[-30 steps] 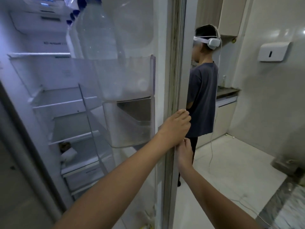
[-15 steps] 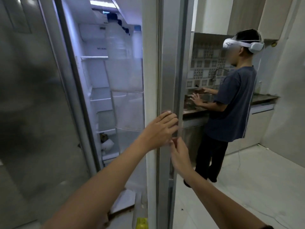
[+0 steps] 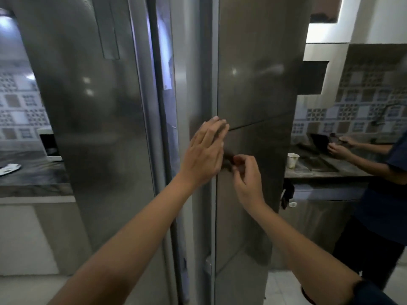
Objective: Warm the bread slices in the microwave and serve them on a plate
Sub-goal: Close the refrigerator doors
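A steel two-door fridge fills the middle of the view. Its right door (image 3: 253, 84) stands almost closed, and a thin lit gap (image 3: 164, 84) shows beside the left door (image 3: 94, 128). My left hand (image 3: 203, 155) presses flat on the right door's inner edge with its fingers straight. Just right of it, my right hand (image 3: 246, 175) touches the door face with its fingers curled and nothing in them. No bread shows. A white appliance (image 3: 47, 144), possibly the microwave, stands on the left counter (image 3: 33, 181).
A flat white item (image 3: 8, 168) lies on the left counter. At the right, another person (image 3: 385, 194) works at the sink counter (image 3: 319, 170), where a paper cup (image 3: 292, 160) stands. Pale floor shows at the bottom right.
The fridge door has swung from wide open to nearly closed, hiding the shelves and bottles. My right hand has left the door edge and now sits on the door face.
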`<action>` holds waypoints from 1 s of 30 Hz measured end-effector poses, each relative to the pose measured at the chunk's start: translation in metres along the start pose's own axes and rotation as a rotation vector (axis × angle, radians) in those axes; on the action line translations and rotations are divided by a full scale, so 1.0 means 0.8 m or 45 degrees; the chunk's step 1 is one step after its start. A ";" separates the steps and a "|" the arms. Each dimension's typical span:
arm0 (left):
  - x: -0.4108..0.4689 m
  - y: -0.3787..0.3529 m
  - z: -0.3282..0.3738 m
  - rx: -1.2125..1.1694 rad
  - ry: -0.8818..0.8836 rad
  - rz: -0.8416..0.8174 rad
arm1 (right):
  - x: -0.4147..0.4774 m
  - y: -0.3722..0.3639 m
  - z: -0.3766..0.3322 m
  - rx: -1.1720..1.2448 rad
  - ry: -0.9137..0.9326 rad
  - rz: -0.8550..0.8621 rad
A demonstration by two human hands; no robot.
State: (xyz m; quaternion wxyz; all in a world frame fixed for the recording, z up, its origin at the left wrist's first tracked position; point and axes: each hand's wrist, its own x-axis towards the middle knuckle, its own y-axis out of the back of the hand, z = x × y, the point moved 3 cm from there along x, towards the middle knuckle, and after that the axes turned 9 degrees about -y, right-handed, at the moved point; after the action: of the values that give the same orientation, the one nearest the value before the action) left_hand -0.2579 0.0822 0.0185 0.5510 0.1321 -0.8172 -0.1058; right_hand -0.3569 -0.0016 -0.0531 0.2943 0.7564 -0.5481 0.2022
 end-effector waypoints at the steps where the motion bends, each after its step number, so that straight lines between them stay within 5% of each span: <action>1: 0.003 -0.006 -0.011 0.088 0.030 0.015 | 0.020 -0.004 0.003 0.003 0.016 -0.003; 7: 0.014 -0.044 -0.075 0.504 0.165 -0.076 | 0.140 -0.018 0.012 -0.099 0.258 -0.003; 19: 0.013 -0.133 -0.204 0.448 0.379 -0.266 | 0.271 -0.077 0.012 -0.817 0.577 -0.030; 30: 0.028 -0.210 -0.286 0.335 0.439 -0.466 | 0.342 -0.108 0.041 -1.133 0.342 0.039</action>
State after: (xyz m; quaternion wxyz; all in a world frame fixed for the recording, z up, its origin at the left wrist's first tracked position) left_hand -0.0369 -0.0894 0.0690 0.6317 0.3639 -0.6806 -0.0725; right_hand -0.1887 -0.1985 0.0754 0.6556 0.5155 -0.5497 0.0479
